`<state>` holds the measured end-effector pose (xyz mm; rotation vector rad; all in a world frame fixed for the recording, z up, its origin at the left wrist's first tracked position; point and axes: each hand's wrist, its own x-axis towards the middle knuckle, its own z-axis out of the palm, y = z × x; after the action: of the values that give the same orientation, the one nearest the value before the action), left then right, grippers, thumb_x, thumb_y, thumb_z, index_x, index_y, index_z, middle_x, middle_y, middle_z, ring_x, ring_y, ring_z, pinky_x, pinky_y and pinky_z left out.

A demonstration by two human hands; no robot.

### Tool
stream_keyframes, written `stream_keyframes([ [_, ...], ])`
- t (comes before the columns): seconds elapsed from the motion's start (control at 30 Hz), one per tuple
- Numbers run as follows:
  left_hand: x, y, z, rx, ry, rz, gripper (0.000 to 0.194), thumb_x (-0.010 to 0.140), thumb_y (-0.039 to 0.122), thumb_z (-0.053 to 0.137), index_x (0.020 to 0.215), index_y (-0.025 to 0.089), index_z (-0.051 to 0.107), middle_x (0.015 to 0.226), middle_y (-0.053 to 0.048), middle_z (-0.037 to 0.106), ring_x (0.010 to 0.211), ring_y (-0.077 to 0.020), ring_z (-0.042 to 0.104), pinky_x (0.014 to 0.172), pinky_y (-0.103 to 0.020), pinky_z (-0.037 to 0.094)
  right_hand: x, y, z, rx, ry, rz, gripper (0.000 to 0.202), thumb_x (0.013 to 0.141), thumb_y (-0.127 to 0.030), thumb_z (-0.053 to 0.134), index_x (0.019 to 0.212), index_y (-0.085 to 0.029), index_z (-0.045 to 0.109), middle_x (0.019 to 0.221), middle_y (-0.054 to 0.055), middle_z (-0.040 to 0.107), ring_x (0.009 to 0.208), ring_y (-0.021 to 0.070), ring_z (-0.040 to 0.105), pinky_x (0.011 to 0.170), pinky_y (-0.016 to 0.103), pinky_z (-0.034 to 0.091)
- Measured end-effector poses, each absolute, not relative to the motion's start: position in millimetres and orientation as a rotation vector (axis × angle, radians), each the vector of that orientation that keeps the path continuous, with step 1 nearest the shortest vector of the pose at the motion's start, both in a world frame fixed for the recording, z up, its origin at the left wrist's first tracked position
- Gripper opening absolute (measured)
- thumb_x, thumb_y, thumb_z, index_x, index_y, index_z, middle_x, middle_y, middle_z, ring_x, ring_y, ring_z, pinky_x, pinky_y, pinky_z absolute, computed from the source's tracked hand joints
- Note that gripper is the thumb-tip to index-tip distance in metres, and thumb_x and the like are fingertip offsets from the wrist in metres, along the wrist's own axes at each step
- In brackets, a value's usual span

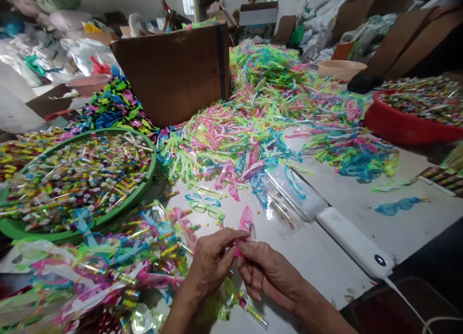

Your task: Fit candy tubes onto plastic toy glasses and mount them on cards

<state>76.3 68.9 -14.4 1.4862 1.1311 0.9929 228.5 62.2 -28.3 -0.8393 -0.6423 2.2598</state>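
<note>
- My left hand (211,261) and right hand (265,271) pinch pink plastic glasses (246,223) near the table's (325,257) front edge.
- My fingers (238,237) hide the glasses' lower part.
- A candy tube (253,312) lies below, half covered.

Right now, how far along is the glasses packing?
Done: a heap of bagged glasses lies at near left. In hand: both hands, left and right, pinch one pink pair. Left: a big loose pile of glasses covers the table's middle, and the green tray is full of candy tubes. Much remains, by the look of it.
</note>
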Motion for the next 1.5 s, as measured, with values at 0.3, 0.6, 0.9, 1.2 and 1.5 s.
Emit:
stream_keyframes([
  [0.3,80,44,-8,1.143,1.205,1.015,0.028,0.091,0.037,0.052,0.113,0.021,0.060,0.090,-0.004,0.067,0.053,-0.0097,0.042,0.051,-0.021,0.032,248,48,-32,-1.048,-1.599,1.253,0.043,0.095,-0.046,0.051,0.066,-0.017,0.067,0.058,0.002,0.057,0.055,0.0136,0.052,0.053,0.024,0.041],
  [0.6,77,13,-4,1.206,1.279,1.075,0.032,0.089,0.041,0.056,0.113,0.023,0.067,0.086,-0.005,0.065,0.067,-0.0144,0.054,0.058,-0.022,0.041,237,43,-20,-0.699,-1.683,1.117,0.024,0.097,-0.032,0.052,0.085,-0.020,0.070,0.068,0.003,0.057,0.064,0.0168,0.052,0.057,0.029,0.042],
  [0.9,85,13,-9,1.231,1.216,1.111,0.027,0.092,0.035,0.054,0.110,0.020,0.067,0.084,-0.004,0.062,0.070,-0.0139,0.055,0.056,-0.020,0.041,241,43,-22,-0.736,-1.712,1.082,0.025,0.098,-0.028,0.049,0.082,-0.020,0.066,0.069,0.003,0.056,0.064,0.0166,0.052,0.060,0.029,0.043],
  [1.2,82,16,-6,1.391,1.197,1.119,0.017,0.089,0.029,0.056,0.102,0.020,0.064,0.090,-0.003,0.063,0.076,-0.0131,0.057,0.057,-0.018,0.043,244,49,-25,-0.626,-1.774,1.015,0.021,0.093,-0.011,0.047,0.089,-0.020,0.065,0.069,0.003,0.059,0.070,0.0186,0.057,0.060,0.030,0.046],
  [1.5,76,24,-5,1.661,1.163,1.142,0.009,0.088,0.020,0.061,0.095,0.017,0.066,0.081,-0.001,0.067,0.070,-0.0102,0.058,0.065,-0.021,0.043,247,50,-29,-0.575,-1.793,1.017,0.025,0.090,-0.003,0.047,0.094,-0.020,0.064,0.069,0.002,0.057,0.072,0.0181,0.057,0.059,0.030,0.046],
])
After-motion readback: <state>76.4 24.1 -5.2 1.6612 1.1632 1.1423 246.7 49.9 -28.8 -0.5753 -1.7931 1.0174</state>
